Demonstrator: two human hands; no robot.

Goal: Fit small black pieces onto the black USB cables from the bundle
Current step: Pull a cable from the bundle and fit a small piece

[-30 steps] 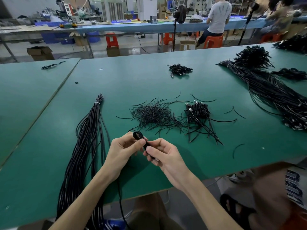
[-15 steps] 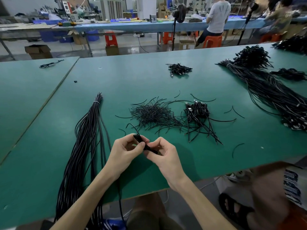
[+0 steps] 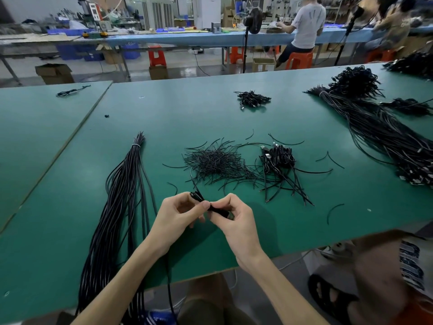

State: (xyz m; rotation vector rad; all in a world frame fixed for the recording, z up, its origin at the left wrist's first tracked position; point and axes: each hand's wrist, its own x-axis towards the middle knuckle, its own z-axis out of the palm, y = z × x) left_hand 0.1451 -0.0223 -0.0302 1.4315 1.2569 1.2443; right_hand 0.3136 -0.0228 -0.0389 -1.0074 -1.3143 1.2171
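My left hand and right hand both pinch the looped cable, close together; ease either thumb and it could spring open.

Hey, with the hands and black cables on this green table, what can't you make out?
Head view, the cable between the left hand and right hand: they cover its end, so any fitted piece is hidden.
Head view, left bundle: lower ends cut off by the bottom edge.
Head view, right bundle: cut off by the right edge.
Head view, middle pile: strands too thin and tangled to count.
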